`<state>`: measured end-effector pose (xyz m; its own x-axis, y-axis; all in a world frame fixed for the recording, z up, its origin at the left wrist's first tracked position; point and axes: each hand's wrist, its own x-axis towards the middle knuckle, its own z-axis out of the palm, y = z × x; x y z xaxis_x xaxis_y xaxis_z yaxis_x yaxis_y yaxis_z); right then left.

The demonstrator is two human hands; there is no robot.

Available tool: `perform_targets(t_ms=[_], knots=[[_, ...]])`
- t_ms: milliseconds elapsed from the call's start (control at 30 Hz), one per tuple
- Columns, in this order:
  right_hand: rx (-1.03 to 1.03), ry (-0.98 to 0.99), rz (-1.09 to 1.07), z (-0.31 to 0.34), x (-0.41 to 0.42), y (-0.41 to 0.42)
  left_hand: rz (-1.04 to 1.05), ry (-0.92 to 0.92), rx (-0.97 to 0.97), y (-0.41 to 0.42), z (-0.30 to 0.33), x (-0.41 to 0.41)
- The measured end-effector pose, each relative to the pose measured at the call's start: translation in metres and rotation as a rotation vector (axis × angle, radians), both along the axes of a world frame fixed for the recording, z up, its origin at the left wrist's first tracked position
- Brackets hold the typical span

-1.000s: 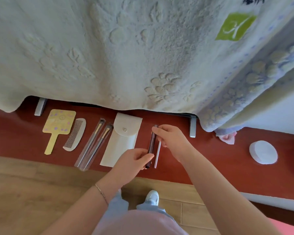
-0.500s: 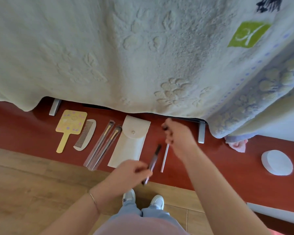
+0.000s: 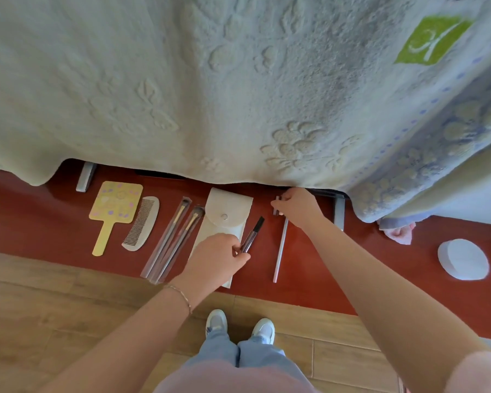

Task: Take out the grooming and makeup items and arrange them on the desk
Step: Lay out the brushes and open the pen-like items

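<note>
On the red desk (image 3: 323, 268) lie a yellow hand mirror (image 3: 112, 209), a white comb (image 3: 142, 222), two brushes in clear sleeves (image 3: 173, 236) and a white snap pouch (image 3: 224, 222). My left hand (image 3: 217, 258) pinches a dark brow pen (image 3: 253, 235) by its lower end, tip uncovered, just right of the pouch. My right hand (image 3: 298, 208) pinches the pen's small cap (image 3: 277, 207) near the towel's edge. A thin pale stick (image 3: 280, 251) lies on the desk under my right hand.
A large cream towel (image 3: 210, 89) hangs over the back of the desk and hides what stands behind it. A white round pad (image 3: 464, 259) and a pink cloth (image 3: 398, 232) lie at the right. Two grey metal legs (image 3: 85, 177) stand under the towel.
The cap came off the pen: my right hand drew it up toward the towel while my left hand pulled the pen body down and left. The pale stick stayed on the desk.
</note>
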<state>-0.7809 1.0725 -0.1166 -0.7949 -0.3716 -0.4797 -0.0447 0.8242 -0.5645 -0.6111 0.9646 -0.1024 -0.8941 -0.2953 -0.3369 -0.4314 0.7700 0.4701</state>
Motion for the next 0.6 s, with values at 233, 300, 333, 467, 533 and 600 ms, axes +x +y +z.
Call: perform_targets(t_ms=[233,300,333,467,533,600], knots=[[0.172,0.012,0.005,-0.016,0.002,-0.017,-0.04,-0.101,-0.111,0.013,-0.019,-0.009],[0.197,0.022,-0.012,-0.018,0.004,-0.02,-0.05,-0.128,-0.132,0.014,-0.023,-0.011],[0.21,0.038,-0.014,-0.019,0.005,-0.021,-0.055,-0.137,-0.143,0.014,-0.025,-0.012],[0.236,0.106,-0.003,-0.022,0.008,-0.023,-0.075,-0.158,-0.163,0.014,-0.03,-0.014],[0.229,0.116,0.001,-0.022,0.008,-0.023,-0.079,-0.161,-0.173,0.014,-0.03,-0.015],[0.216,0.125,0.0,-0.021,0.01,-0.02,-0.092,-0.165,-0.189,0.014,-0.03,-0.017]])
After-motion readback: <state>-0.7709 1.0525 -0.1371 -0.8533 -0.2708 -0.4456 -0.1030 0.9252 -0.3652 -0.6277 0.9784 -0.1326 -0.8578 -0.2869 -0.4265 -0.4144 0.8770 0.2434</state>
